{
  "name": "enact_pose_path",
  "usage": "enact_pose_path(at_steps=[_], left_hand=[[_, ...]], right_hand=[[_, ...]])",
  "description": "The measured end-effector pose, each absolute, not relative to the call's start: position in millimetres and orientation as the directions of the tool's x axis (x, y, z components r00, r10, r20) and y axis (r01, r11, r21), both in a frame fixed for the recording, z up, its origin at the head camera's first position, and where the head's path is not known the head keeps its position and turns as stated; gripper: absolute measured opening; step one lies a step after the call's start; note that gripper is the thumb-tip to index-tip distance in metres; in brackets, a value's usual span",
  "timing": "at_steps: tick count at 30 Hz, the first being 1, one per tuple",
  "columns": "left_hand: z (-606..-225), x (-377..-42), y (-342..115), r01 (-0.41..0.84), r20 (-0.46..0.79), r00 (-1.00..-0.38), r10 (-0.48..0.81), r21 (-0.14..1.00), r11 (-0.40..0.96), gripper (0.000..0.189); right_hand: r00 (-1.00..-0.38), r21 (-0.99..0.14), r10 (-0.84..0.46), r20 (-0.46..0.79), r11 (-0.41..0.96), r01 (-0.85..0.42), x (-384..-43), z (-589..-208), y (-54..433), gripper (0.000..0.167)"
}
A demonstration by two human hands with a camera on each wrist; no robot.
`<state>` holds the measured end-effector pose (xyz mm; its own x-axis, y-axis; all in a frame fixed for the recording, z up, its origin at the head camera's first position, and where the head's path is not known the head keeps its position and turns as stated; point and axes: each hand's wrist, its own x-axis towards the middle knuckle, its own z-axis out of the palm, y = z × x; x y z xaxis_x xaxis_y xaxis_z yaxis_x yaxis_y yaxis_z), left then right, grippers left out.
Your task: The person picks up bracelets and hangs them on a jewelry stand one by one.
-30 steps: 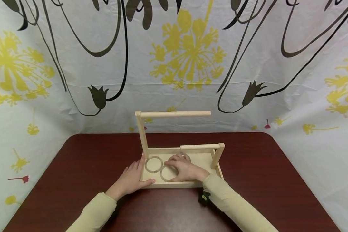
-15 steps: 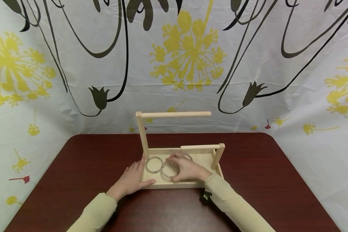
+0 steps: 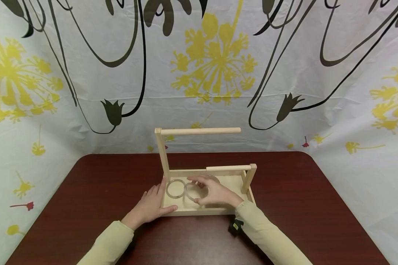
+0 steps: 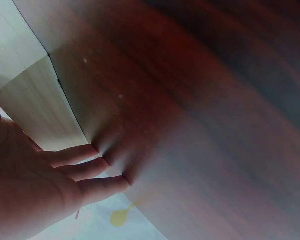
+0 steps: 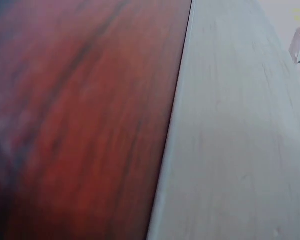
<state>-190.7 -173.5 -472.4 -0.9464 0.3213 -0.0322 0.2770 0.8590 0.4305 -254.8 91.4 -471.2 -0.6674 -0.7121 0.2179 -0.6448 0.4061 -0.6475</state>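
A pale wooden tray [image 3: 232, 181] with upright posts and rods stands on the table. My right hand [image 3: 216, 192] reaches over it, pinching a greyish see-through ring [image 3: 185, 192] between thumb and fingers at its right side. A second ring [image 3: 176, 197] lies flat on the tray floor, to the left. Behind my right fingers a third ring [image 3: 215, 178] shows only in part. My left hand [image 3: 148, 203] rests with straight fingers along the tray's left end, thumb on the front edge. In the left wrist view, the left hand's fingertips [image 4: 121, 183] touch the dark table.
A long rod [image 3: 200, 131] juts right from the tall left post [image 3: 161, 154]. From the short right post [image 3: 248, 178] a shorter rod [image 3: 228, 168] points left. Dark red-brown table [image 3: 292, 191] surrounds the tray, with a patterned cloth [image 3: 199, 84] behind.
My right hand has closed its pinch on the middle ring and raised it slightly from the tray floor, tilting it. My left hand has stayed in place.
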Motion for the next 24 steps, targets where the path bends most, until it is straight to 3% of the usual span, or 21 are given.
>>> enact_pose_path(at_steps=[5,18,24], left_hand=[[-473,-191,-173,0.281,-0.029,-0.945,0.324,0.429,0.858,0.108],[-472,-191,-173,0.295,-0.015,-0.942,0.335,0.436,0.85,0.108],[-473,-192,-173,0.295,-0.019,-0.942,0.334,0.425,0.856,0.108]], right_hand=[[-0.651,-0.692,-0.724,0.227,0.351,-0.631,-252,-471,92,0.067],[-0.643,-0.817,-0.734,0.218,0.222,-0.531,-239,-461,85,0.069],[-0.616,-0.785,-0.743,0.263,0.206,-0.584,-235,-453,81,0.072]])
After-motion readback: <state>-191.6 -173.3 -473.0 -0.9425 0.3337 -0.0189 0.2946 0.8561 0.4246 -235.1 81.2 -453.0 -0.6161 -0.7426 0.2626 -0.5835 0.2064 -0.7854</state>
